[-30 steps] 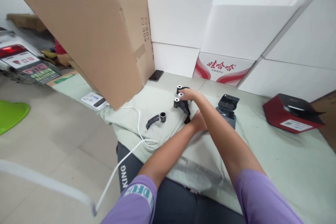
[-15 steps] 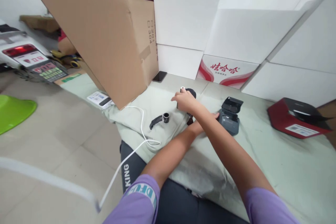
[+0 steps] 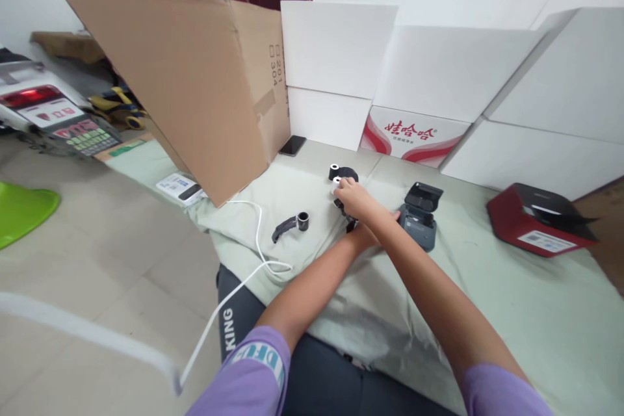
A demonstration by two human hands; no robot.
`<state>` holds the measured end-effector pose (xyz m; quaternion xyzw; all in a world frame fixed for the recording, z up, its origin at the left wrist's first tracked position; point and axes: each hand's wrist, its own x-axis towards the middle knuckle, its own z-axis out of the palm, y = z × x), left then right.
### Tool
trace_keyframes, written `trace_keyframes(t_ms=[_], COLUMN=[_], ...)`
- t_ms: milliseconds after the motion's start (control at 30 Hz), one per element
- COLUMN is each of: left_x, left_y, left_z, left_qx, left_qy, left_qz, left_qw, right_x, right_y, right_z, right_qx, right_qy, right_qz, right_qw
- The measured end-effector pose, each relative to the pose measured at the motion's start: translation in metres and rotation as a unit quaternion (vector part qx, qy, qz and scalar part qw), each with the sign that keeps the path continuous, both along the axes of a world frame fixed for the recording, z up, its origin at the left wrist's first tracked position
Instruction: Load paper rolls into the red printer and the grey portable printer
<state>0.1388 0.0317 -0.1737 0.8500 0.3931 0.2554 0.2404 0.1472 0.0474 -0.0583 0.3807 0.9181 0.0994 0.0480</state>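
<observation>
The right grip [image 3: 355, 198] has its fingers bent against the right side of the white roll [image 3: 336, 186], which lies just ahead and left of the knuckles; whether they fully close on it I cannot tell. That roll is a short, hollow cylinder, its axis roughly upright with the open end facing up, and the right hand is much the nearer to it. Just beyond the same grip stand a dark roll [image 3: 334, 171] with a pale end and, beside it, a round black piece [image 3: 348, 174]. On the near side, a dark strip [image 3: 350, 225] shows partly beneath the hand. The left grip [image 3: 366, 238] sits lower, under the right arm [image 3: 424, 266], since the arms cross; its fingertips meet the left edge of the device [image 3: 418, 226], whose lid [image 3: 423, 196] stands raised. Most of that hand is hidden, so its hold cannot be told. Farther left of both grips, a loose roll [image 3: 303, 221] lies apart on the surface [image 3: 468, 302], its black tail [image 3: 284, 229] pointing left and toward the person; the right grip is nearer. Beyond it curls a white cable [image 3: 260, 234]. A phone [image 3: 292, 145] lies ahead and left, a red machine [image 3: 536, 221] well to the right.
</observation>
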Motion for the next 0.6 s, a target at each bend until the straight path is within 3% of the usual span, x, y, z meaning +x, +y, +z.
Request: trace_keyframes(t_ms=[167,267,333,433,533,600], left_x=[-0.001,-0.001,-0.001,-0.001,-0.001,-0.002], left_y=[-0.002,-0.006,-0.01,-0.014,-0.014,-0.014], left_z=[0.009,0.017,0.023,0.031,0.037,0.039], left_qx=[0.006,0.016,0.025,0.029,0.019,0.008], left_qy=[0.014,0.012,0.0,-0.016,-0.003,0.005], left_qz=[-0.015,-0.003,-0.004,0.001,0.01,0.007], left_qw=[1.0,1.0,1.0,0.999,1.0,1.0], right_x=[0.007,0.019,0.036,0.075,0.126,0.162], right_y=[0.005,0.012,0.013,0.0,-0.022,-0.035], right_z=[-0.008,-0.003,0.006,0.026,0.042,0.046], right_qx=[-0.031,-0.066,-0.118,-0.248,-0.351,-0.366], right_qy=[0.049,0.234,0.401,0.599,0.701,0.739], right_qz=[0.028,0.029,0.019,-0.002,-0.018,-0.044], right_qw=[0.998,0.97,0.908,0.762,0.62,0.563])
